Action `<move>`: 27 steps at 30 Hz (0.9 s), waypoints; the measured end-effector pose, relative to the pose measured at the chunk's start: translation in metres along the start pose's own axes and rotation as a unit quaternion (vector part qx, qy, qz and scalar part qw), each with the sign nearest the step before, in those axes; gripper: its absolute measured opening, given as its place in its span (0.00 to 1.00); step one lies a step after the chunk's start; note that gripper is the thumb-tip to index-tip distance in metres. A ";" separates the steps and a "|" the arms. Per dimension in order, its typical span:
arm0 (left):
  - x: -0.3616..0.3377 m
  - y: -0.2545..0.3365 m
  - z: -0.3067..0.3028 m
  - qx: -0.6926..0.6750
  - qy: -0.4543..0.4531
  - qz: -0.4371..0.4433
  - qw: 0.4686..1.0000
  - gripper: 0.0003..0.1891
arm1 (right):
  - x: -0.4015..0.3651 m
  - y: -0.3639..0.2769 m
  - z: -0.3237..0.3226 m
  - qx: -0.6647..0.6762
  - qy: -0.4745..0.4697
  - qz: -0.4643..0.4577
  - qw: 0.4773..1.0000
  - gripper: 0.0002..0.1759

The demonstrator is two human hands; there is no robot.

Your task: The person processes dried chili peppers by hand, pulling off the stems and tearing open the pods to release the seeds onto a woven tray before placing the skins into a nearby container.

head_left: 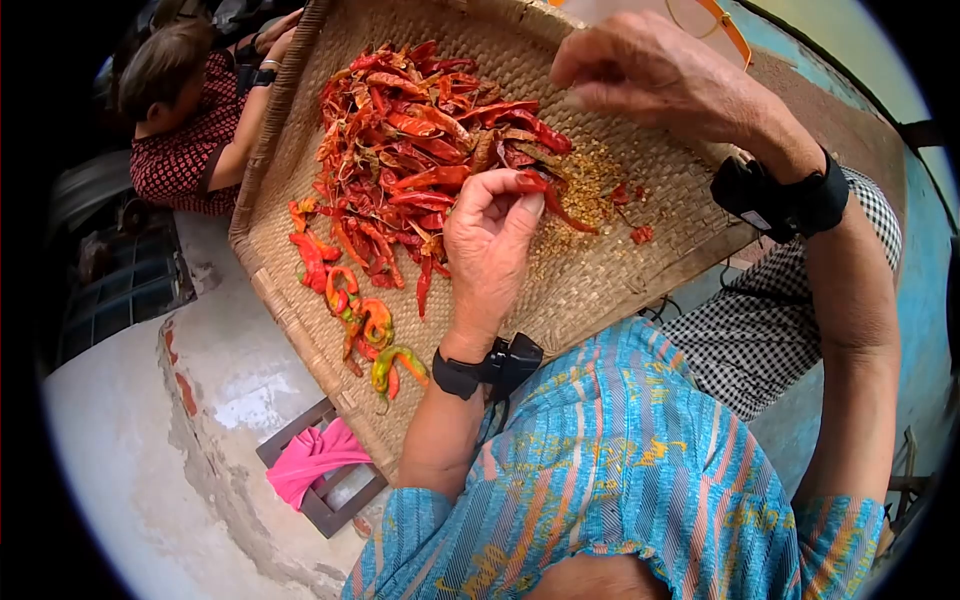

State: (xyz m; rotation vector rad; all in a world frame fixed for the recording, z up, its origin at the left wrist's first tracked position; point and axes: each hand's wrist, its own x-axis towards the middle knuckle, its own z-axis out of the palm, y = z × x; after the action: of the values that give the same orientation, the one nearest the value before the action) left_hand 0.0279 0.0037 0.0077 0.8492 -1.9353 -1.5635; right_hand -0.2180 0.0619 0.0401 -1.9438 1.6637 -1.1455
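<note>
My left hand (488, 245) pinches a red dried chili pepper (562, 208) between thumb and fingers, its tip pointing right over the woven tray (610, 290). Beside that hand lies a large heap of dried red chili peppers (400, 150). Loose yellow chili seeds (592, 185) are spread on the tray to the right of the pinched pepper. Above the tray's upper right edge is my right hand (670, 80), its fingers curled together; whatever they hold, if anything, is hidden. Fresher orange and green peppers (375, 325) rest near the tray's lower left side.
Another person (195, 120) sits at upper left, hands by the tray's rim. An orange-rimmed container (735, 35) is partly visible behind my right hand. A pink cloth (315, 460) lies on a small wooden frame (345, 515) below the tray. Checked fabric (750, 345) shows at right.
</note>
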 end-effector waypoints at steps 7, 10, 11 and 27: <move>0.009 0.001 0.005 -0.135 0.030 -0.034 0.990 0.08 | -0.003 -0.010 0.038 0.084 -0.130 0.005 0.988 0.21; 0.008 -0.002 0.005 -0.138 0.038 -0.037 0.989 0.08 | -0.001 -0.015 0.041 0.119 -0.134 0.028 0.983 0.21; 0.009 -0.002 0.007 -0.132 0.052 -0.041 0.989 0.09 | -0.001 -0.017 0.042 0.109 -0.141 0.026 0.984 0.19; 0.003 -0.015 0.002 -0.103 0.080 -0.061 0.990 0.13 | -0.001 -0.008 0.002 0.016 0.054 -0.016 0.998 0.09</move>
State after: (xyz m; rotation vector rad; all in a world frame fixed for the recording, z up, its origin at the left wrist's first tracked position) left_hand 0.0263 0.0009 -0.0070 0.9868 -1.6048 -1.6764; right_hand -0.2114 0.0644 0.0440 -1.9274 1.6633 -1.3024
